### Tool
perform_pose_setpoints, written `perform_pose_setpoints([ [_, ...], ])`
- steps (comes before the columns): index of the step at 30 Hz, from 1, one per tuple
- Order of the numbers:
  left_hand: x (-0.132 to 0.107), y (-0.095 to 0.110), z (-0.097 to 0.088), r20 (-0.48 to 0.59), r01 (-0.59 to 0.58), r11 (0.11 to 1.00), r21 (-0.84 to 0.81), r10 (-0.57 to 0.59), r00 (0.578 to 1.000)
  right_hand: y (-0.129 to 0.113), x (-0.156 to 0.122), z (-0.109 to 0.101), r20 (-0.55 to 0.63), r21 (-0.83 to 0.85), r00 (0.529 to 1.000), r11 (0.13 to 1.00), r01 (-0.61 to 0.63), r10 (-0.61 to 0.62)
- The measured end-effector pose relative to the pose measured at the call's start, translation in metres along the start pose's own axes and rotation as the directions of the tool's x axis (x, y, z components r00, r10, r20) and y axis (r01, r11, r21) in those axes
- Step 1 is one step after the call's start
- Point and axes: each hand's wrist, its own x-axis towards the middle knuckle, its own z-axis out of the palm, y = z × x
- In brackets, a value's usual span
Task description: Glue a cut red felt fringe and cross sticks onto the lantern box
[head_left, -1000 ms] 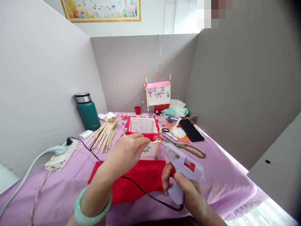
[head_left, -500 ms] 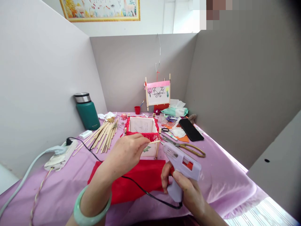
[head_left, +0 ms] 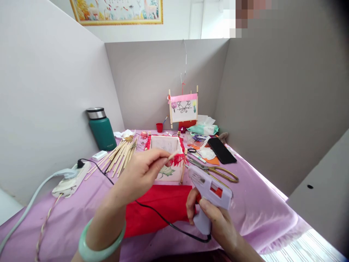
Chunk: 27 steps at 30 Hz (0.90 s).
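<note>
Bamboo stick has tilted up over the paper lantern frame — pinched narrow in the left hand. Right hand stays wrapped round the glue gun, just beside the frame.

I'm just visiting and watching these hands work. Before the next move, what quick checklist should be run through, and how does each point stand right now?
Wooden stick pinched in the left hand: ok.
Hot glue gun gripped in the right hand: ok.
Nozzle clear of the red cloth: ok.
Black power cord off the work area: not ok, it lies across the cloth.
Plug seated in the power strip: ok.
Glue on the stick's tip: cannot tell.
</note>
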Motion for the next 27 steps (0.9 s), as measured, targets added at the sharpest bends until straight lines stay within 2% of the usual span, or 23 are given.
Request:
perform_pose_setpoints([
  [2,0.001,0.003,-0.004,-0.183,0.022,0.974,-0.225,-0.064,0.981,0.0,0.0,0.0,-0.002,-0.007,1.0,1.0,0.0,0.0],
  [3,0.001,0.003,-0.006,-0.29,-0.001,0.938,-0.346,-0.106,0.951,0.0,0.0,0.0,0.0,-0.008,1.0,1.0,-0.002,0.002],
  [5,0.003,0.002,-0.01,-0.466,-0.097,0.831,-0.547,-0.206,0.86,0.001,-0.001,0.001,0.014,-0.008,1.0,1.0,-0.005,0.005],
  [7,0.005,-0.001,-0.013,-0.527,-0.173,0.71,-0.682,-0.314,0.79,0.001,-0.002,0.003,0.025,-0.015,1.0,1.0,-0.011,0.011],
  [9,0.006,-0.007,-0.014,-0.515,-0.2,0.61,-0.767,-0.399,0.759,0.001,-0.002,0.005,0.035,-0.021,0.999,1.0,-0.02,0.02],
  [11,0.007,-0.011,-0.013,-0.486,-0.198,0.548,-0.813,-0.449,0.75,0.0,-0.002,0.008,0.048,-0.027,0.998,0.999,-0.032,0.033],
  [14,0.007,-0.012,-0.007,-0.446,-0.177,0.512,-0.84,-0.469,0.762,-0.002,0.0,0.011,0.055,-0.023,0.997,0.998,-0.053,0.055],
  [20,0.01,-0.004,0.003,-0.427,-0.156,0.517,-0.841,-0.459,0.779,-0.004,0.002,0.016,0.074,-0.008,0.994,0.997,-0.079,0.08],
  [27,0.01,-0.001,0.006,-0.415,-0.148,0.505,-0.85,-0.469,0.779,-0.003,0.003,0.019,0.086,0.006,0.989,0.993,-0.121,0.12],
])
